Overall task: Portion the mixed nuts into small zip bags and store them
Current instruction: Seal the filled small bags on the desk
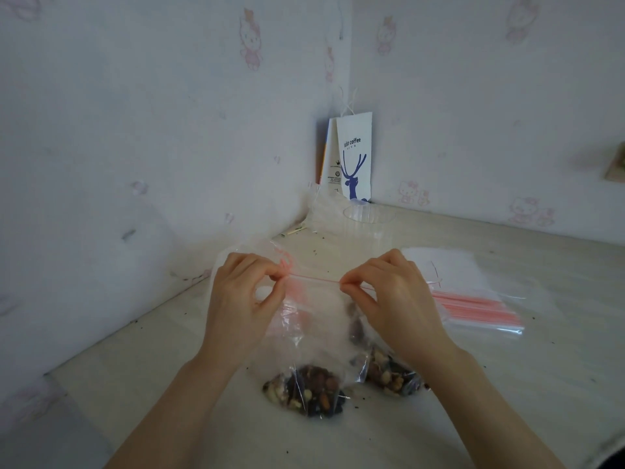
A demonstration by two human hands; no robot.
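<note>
White paper coffee bag (355,157) with blue deer upright in the corner, cartoon-cat wallpaper (135,96), pale tabletop (507,401)

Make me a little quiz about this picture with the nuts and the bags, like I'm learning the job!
1. True or false: the left hand and the right hand both pinch the pink strip at the top of a bag with nuts in it.
2. Where does the pile of empty bags lie? A: left of the hands. B: right of the hands. C: on the floor.
3. Fill the gap: the paper bag in the corner shows a blue ____.
Key: 1 true; 2 B; 3 deer.
</note>
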